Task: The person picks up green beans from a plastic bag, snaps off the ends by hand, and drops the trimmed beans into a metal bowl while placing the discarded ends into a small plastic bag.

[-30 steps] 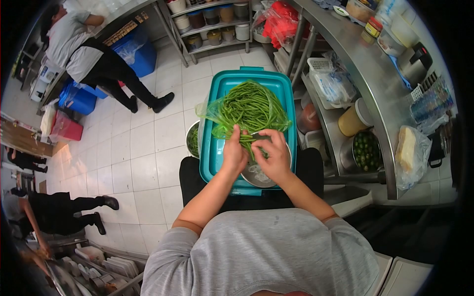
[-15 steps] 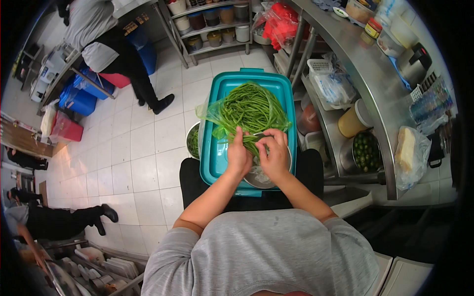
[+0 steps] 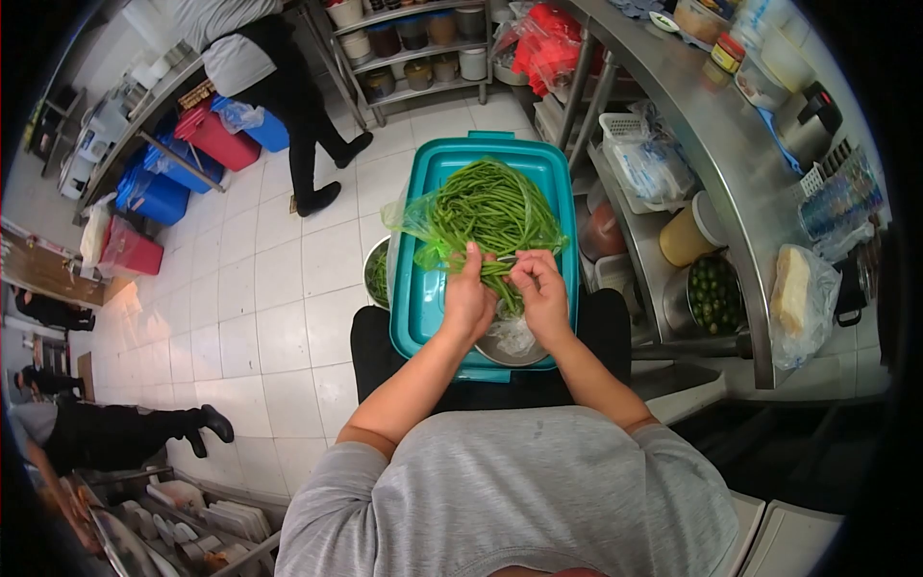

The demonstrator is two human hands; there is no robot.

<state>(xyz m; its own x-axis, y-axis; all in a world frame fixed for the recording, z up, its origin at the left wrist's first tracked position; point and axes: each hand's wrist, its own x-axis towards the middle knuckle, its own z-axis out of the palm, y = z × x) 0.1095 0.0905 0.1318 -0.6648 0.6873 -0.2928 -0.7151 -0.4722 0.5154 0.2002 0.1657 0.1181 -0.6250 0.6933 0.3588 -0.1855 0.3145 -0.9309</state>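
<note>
A teal plastic tray rests across my lap. On it a large heap of green beans lies in an opened, thin green plastic bag. My left hand is closed around a small bunch of green beans, thumb pointing up. Close beside it, my right hand pinches what looks like a small knife, its greyish blade at the bean tips; the handle is hidden in my fingers. Below my hands sits a metal bowl with clear plastic in it.
Left of the tray stands a metal bowl with green pieces inside. A steel table runs along my right, with a tub and a bowl of small green produce beneath. One person stands at the far left, another lower left.
My right hand has shifted slightly, with its fingers curled further in, beside the bean bunch. My left hand stays nearly in place. The far person has moved to the right.
</note>
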